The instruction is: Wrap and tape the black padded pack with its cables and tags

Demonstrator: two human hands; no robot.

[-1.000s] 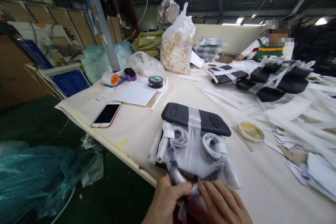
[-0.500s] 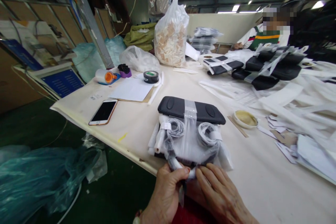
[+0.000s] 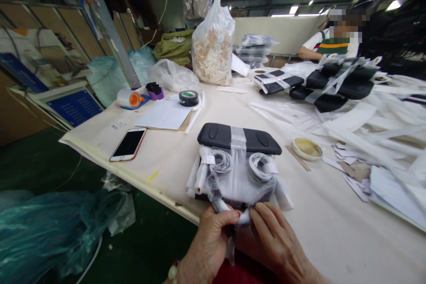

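Observation:
A black leather-like bag [image 3: 238, 138] lies at the table's near edge, its top panel crossed by a strip of clear plastic tape [image 3: 238, 155]. On its wrapped front sit two grey coiled cords, a left coil [image 3: 221, 161] and a right coil [image 3: 258, 168], each banded in white. From its near side a handle [image 3: 219, 204] covered in white and clear wrapping curves towards me. My left hand [image 3: 214, 235] pinches this handle between thumb and fingers. Closed on its other side is my right hand [image 3: 276, 235], fingers bent over the wrapping. A loose clear strip [image 3: 230, 248] hangs below.
To the left lie a phone [image 3: 128, 144], white sheets [image 3: 164, 114] and a black tape roll [image 3: 188, 97]. A round dish [image 3: 306, 148] and paper scraps [image 3: 353, 168] are at right. Wrapped black bags [image 3: 339, 82] are stacked behind, near another person [image 3: 337, 46].
Both hands stay on the wrapped handle, the right fingers shifting slightly. The view has moved a little. The other person's arm at the back has changed position.

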